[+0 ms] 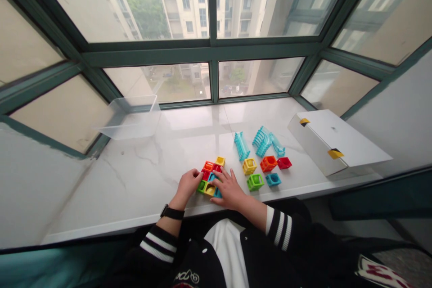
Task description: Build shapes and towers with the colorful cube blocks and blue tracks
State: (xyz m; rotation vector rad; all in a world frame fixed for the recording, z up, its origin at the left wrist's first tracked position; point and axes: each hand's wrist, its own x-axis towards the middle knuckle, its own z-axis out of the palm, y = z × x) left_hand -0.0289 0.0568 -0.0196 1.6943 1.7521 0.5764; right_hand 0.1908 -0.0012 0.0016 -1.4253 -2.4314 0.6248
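A cluster of toy building blocks (209,190) in red, orange, yellow, green and blue sits on the white counter in front of me. My left hand (188,185) has its thumb and fingers closed on the cluster's left edge, at a red block (205,174). Across the right side lies my right hand (231,190), its thumb at the near edge and fingers bent over the top, covering several blocks. A yellow block (220,161) forms the far corner. To the right stand loose blocks: yellow (249,166), green (255,182), orange (268,163), blue (273,180) and red (284,163).
Translucent blue track pieces (262,141) lie behind the loose blocks, with a ribbed ramp (241,146) beside them. A clear plastic bin (141,123) stands at the back left, a white box (340,141) at the right. Green-framed windows (212,49) border the marble-patterned counter (148,166).
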